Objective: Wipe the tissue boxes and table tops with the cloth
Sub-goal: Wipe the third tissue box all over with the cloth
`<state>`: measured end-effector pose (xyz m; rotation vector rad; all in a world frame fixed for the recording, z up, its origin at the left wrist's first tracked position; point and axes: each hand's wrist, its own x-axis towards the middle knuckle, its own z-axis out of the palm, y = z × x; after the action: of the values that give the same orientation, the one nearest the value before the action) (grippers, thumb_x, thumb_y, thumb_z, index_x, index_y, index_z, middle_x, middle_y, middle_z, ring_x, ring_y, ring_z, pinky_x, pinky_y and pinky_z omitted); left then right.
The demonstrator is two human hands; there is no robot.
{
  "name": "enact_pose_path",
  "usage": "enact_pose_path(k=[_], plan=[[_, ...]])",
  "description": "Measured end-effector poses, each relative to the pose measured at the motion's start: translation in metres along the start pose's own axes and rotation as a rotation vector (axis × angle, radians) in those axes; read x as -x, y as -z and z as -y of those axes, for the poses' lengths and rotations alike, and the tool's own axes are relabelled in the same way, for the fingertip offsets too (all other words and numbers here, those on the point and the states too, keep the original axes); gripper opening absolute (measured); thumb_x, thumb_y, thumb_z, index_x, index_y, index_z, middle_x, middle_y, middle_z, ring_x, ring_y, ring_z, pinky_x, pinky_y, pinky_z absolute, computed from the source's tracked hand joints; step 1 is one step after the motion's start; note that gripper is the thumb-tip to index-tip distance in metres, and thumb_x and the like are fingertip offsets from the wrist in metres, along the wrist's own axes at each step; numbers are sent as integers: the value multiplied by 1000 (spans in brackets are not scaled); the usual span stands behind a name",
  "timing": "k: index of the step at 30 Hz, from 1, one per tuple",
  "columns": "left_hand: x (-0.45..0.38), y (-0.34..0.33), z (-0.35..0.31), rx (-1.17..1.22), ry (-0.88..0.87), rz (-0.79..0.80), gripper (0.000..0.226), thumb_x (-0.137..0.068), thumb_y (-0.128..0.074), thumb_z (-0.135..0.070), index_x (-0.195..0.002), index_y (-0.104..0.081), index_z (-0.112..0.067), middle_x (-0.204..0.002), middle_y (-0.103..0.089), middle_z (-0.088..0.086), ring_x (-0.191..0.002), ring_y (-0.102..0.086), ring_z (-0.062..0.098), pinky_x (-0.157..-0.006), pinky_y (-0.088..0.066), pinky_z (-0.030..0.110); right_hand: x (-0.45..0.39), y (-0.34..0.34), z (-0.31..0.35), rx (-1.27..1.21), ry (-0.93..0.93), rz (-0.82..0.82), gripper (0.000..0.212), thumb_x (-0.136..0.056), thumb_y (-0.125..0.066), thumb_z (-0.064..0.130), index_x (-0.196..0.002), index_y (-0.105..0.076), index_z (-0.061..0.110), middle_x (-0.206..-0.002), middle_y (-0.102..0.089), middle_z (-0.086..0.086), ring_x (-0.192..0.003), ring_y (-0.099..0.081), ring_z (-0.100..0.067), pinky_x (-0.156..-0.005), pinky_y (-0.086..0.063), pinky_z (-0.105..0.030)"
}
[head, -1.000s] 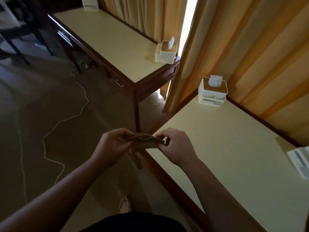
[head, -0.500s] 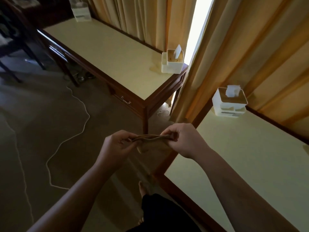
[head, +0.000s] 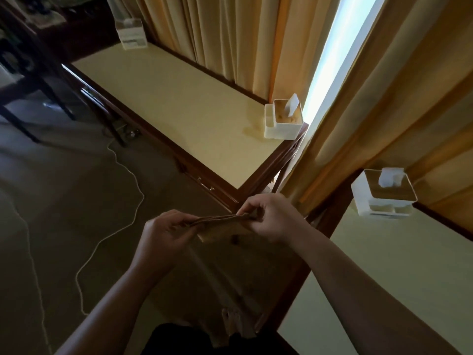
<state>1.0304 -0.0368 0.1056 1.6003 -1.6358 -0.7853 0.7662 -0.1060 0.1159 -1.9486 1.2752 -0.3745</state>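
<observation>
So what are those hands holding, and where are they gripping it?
A folded brown cloth, held in the air: the left hand pinches its left end, the right hand its right end.

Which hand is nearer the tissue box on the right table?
Right. The right hand grips the cloth just left of that tissue box; the left hand holds the cloth's other end, farther left.

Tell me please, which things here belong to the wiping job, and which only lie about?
For the job: cloth, held by left hand and right hand; near tissue box; middle tissue box; far tissue box; both table tops.

Lying about: cord, curtains, chair.
</observation>
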Motion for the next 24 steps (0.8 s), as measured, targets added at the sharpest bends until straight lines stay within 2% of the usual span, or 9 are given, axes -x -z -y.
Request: enact_pose_path(k=[4,7,10,12,16,21,24], plan=[[-37,19,27,30,13,-1,18,-83,-84,-16,-96,-81,-28,-91,-74,-17,-86,-72,8,-75,-60,35,-46,-6,12,-15,-17,10,24,-91,-82,19,-101,-75,39,-98,-72,20,-96,-69,1,-81,-62,-21],[-71,45,48,23,-6,22,18,-82,-85,-17,-97,-81,-28,-90,-75,-18,-87,-72,8,-76,-61,38,-81,-12,25,-22,-46,11,23,-90,-83,24,-95,-74,44,-95,-73,18,-92,-71,-4,-79,-64,-24],[-114,77,73,-12,-65,76,19,-82,-85,-18,-96,-81,-30,-91,-74,-19,-87,-72,8,-75,-61,35,-124,-24,39,-14,-88,-58,23,-86,-87,31,-85,-71,49,-86,-74,17,-84,-72,-8,-75,-65,-30],[-143,100,88,-22,-87,103,20,-81,-86,-17,-94,-81,-31,-89,-75,-17,-85,-72,9,-73,-61,35,-152,-35,53,-28,-130,-108,19,-85,-88,35,-84,-73,47,-85,-73,17,-84,-70,-7,-72,-60,-25],[-196,142,125,-29,-120,143,17,-79,-87,-17,-91,-82,-28,-90,-74,-15,-85,-71,8,-72,-59,27,-204,-56,82,-28,-188,-172,15,-83,-88,36,-82,-75,43,-89,-70,21,-85,-63,-2,-69,-51,-17],[-258,162,163,-21,-92,273,15,-83,-84,-21,-92,-79,-31,-96,-70,-19,-90,-69,8,-71,-55,20,-246,-60,96,-14,-261,-222,10,-85,-87,41,-91,-80,37,-82,-67,24,-78,-62,1,-60,-41,-7],[-293,161,167,-17,-99,320,15,-85,-82,-22,-91,-78,-35,-97,-68,-24,-90,-67,2,-70,-51,14,-270,-56,93,-38,-329,-234,12,-83,-88,44,-86,-77,41,-83,-70,23,-79,-63,0,-60,-42,-10]])
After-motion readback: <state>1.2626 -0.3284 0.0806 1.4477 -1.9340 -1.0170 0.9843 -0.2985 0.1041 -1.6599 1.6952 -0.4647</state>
